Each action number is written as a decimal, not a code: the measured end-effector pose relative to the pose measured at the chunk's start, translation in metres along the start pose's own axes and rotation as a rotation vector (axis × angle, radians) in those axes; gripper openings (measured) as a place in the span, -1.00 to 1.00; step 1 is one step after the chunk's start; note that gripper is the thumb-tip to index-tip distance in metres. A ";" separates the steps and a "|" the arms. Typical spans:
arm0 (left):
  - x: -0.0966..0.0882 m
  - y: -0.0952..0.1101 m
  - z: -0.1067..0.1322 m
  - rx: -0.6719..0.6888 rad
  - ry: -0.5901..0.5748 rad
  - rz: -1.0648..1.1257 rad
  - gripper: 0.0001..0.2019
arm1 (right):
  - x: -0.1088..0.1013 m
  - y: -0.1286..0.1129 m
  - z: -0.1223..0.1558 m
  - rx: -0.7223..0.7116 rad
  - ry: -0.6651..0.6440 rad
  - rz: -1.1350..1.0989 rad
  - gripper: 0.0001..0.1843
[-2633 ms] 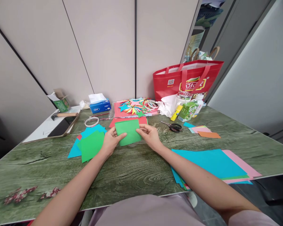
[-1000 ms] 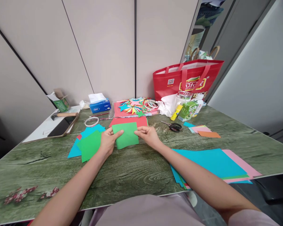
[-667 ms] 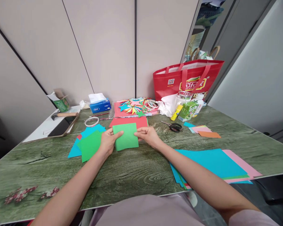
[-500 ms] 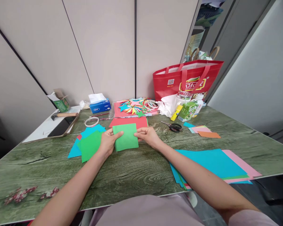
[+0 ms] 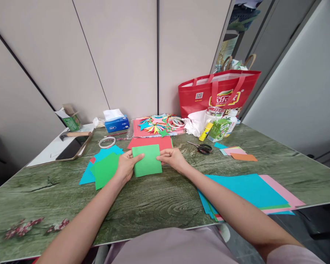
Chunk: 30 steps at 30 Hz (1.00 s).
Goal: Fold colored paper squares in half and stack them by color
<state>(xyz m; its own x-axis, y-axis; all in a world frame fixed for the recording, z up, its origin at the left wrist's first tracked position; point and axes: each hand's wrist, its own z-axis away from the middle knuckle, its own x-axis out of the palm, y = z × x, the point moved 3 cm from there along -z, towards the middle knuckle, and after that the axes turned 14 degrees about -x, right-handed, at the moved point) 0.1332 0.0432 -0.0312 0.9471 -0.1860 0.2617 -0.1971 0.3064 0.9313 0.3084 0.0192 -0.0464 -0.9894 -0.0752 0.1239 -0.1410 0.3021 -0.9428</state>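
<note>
A light green square of paper [image 5: 147, 163] is held up between my two hands above the table. My left hand [image 5: 125, 165] pinches its left side, thumb in front and fingers behind. On the right edge, my right hand [image 5: 174, 159] pinches it between thumb and fingertips. Red paper [image 5: 151, 141] lies on the table just behind the held square. Beside my left hand lie darker green paper [image 5: 106, 170] and blue paper [image 5: 86, 175]. Under my right forearm is a stack of blue sheets [image 5: 244, 190] with pink, green and other colours at its edges.
Black-handled scissors [image 5: 204, 148], a glue stick [image 5: 206, 131] and small paper scraps [image 5: 243, 157] lie to the right. At the back are a tissue box [image 5: 117, 124], folded paper stars [image 5: 155, 126] and a red bag [image 5: 198, 104]. A tape roll [image 5: 107, 142], phone [image 5: 73, 148] and hammer [image 5: 75, 134] lie left.
The green paper has shifted very slightly to the right in my hands. Both hands keep their pinch, and nothing else has visibly moved.
</note>
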 end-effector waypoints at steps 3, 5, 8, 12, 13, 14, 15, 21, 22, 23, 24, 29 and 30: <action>0.000 0.000 0.000 0.000 0.000 -0.002 -0.57 | 0.000 0.000 0.000 -0.003 -0.003 0.017 -0.65; 0.000 0.000 0.000 0.001 0.003 -0.005 -0.56 | -0.001 0.000 0.000 -0.002 -0.002 0.023 -0.64; 0.000 0.001 0.000 0.001 0.002 -0.008 -0.54 | 0.000 0.000 0.000 0.005 -0.003 0.018 -0.63; 0.001 0.001 0.001 0.013 0.000 -0.010 -0.56 | 0.000 0.001 0.000 0.008 -0.006 0.010 -0.63; 0.001 0.002 0.001 0.019 0.002 -0.011 -0.56 | 0.000 0.001 0.000 0.006 -0.004 0.013 -0.64; 0.001 0.002 0.002 0.026 0.004 -0.013 -0.56 | 0.000 0.001 0.000 0.005 0.001 0.017 -0.64; 0.001 0.002 0.002 0.033 0.008 -0.016 -0.56 | 0.001 0.001 0.000 0.005 0.006 0.020 -0.65; 0.001 0.001 0.001 0.067 0.046 -0.054 -0.53 | 0.003 0.001 0.002 0.038 -0.023 0.007 -0.63; 0.001 0.001 0.001 0.071 0.049 -0.059 -0.53 | 0.003 0.001 0.002 0.042 -0.023 0.007 -0.63; 0.001 0.001 0.001 0.073 0.047 -0.062 -0.53 | 0.003 0.000 0.002 0.042 -0.020 0.010 -0.63; 0.001 0.001 0.001 0.076 0.041 -0.063 -0.53 | 0.003 0.000 0.002 0.038 -0.016 0.017 -0.63; 0.005 0.004 0.004 0.032 -0.052 -0.082 -0.52 | 0.001 -0.002 0.001 -0.003 0.006 0.056 -0.66; 0.006 0.004 0.004 0.005 -0.069 -0.087 -0.52 | 0.001 -0.002 0.000 -0.010 0.013 0.055 -0.66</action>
<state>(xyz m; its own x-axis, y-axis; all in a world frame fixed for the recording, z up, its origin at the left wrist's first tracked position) 0.1372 0.0392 -0.0246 0.9409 -0.2757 0.1966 -0.1163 0.2821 0.9523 0.3082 0.0184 -0.0442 -0.9961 -0.0457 0.0759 -0.0864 0.3145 -0.9453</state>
